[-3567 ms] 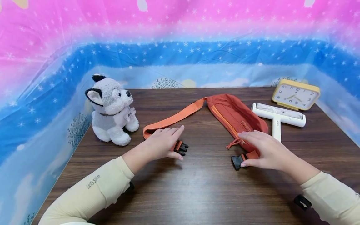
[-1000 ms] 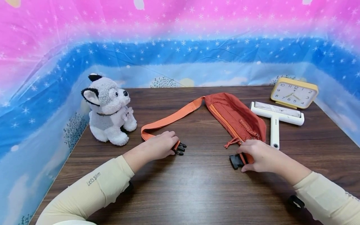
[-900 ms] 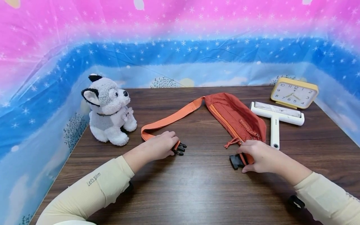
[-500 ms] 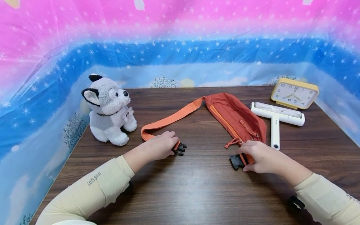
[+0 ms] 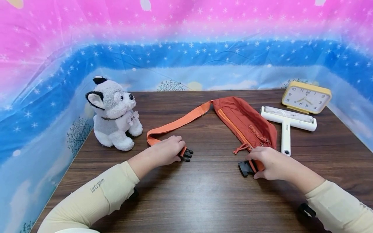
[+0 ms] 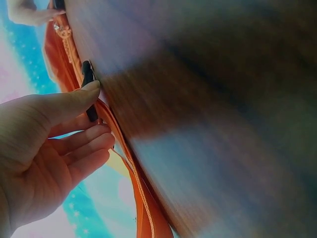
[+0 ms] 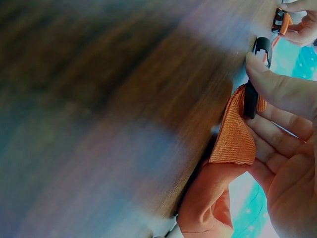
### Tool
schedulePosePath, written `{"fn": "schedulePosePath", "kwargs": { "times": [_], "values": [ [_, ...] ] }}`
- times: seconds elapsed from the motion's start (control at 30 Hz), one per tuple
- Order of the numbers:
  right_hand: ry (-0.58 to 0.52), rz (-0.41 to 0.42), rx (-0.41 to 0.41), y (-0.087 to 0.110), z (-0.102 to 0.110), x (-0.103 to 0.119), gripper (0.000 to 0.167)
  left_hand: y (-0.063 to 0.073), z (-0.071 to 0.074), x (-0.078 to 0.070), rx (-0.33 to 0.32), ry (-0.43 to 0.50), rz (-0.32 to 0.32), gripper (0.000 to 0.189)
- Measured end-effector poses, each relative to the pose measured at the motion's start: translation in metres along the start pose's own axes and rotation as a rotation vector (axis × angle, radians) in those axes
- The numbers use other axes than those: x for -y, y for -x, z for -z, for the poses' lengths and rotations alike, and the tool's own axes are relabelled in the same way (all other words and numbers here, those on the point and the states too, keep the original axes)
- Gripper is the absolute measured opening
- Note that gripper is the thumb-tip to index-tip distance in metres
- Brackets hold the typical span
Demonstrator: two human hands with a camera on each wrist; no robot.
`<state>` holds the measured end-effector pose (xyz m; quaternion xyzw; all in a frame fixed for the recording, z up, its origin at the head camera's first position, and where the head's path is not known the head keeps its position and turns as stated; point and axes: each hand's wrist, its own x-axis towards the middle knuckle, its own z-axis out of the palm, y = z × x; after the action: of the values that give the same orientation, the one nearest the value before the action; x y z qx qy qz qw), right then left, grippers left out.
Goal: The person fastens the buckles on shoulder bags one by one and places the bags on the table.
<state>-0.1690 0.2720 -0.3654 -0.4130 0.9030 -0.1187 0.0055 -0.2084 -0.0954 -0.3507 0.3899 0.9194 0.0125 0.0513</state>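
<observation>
A rust-red waist bag (image 5: 244, 118) lies on the table, its orange strap (image 5: 179, 124) curving to the left. At the strap's end is the black pronged half of a side-release buckle (image 5: 186, 155), pinched between thumb and fingers of my left hand (image 5: 163, 149). My right hand (image 5: 275, 163) pinches the black socket half of the buckle (image 5: 246, 169) where short orange webbing joins it to the bag. The two halves are apart, prongs facing the socket across a gap. In the right wrist view, the thumb presses against the socket half (image 7: 251, 101) and the fingers are behind it.
A grey-and-white plush dog (image 5: 115, 113) sits at the left. Right of the bag lie a white T-shaped roller tool (image 5: 287, 121) and, behind it, a yellow alarm clock (image 5: 306, 97). A patterned cloth (image 5: 204, 55) hangs behind the dark wooden table (image 5: 198, 200).
Both hands were spread beside the buckle halves at first; their fingers have since come together and pinch them. Over the last second the hands, bag and strap have barely moved.
</observation>
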Motion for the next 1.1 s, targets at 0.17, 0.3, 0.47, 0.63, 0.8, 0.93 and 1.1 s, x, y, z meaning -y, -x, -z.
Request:
{"fn": "schedulePosePath", "kwargs": {
  "times": [0.17, 0.3, 0.47, 0.63, 0.8, 0.93, 1.1],
  "values": [
    [-0.01, -0.006, 0.009, 0.0, 0.0018, 0.0009, 0.042, 0.0003, 0.0002, 0.0007, -0.025, 0.001, -0.021, 0.029],
    [-0.011, -0.011, 0.01, 0.0006, 0.0018, 0.0009, 0.042, 0.0002, -0.0001, 0.0006, -0.042, -0.001, -0.039, 0.029],
    [-0.003, 0.008, -0.015, -0.0002, -0.0007, -0.0006, 0.042, 0.0004, 0.0009, 0.0, -0.022, -0.001, -0.021, 0.031],
    [0.007, 0.034, -0.042, -0.0022, 0.0003, -0.0018, 0.041, 0.0007, 0.0016, 0.0007, -0.031, -0.004, -0.018, 0.031],
    [0.015, 0.042, -0.061, -0.0029, 0.0005, -0.003, 0.041, 0.0003, 0.0014, 0.0015, -0.035, 0.003, -0.021, 0.031],
    [0.027, 0.051, -0.091, -0.0034, 0.0002, -0.0049, 0.041, 0.0, 0.0005, 0.0019, -0.042, -0.003, -0.025, 0.032],
    [0.035, 0.049, -0.109, -0.0032, -0.0001, -0.0064, 0.041, -0.0009, 0.0003, 0.0022, -0.061, -0.019, -0.04, 0.033]
  ]
}}
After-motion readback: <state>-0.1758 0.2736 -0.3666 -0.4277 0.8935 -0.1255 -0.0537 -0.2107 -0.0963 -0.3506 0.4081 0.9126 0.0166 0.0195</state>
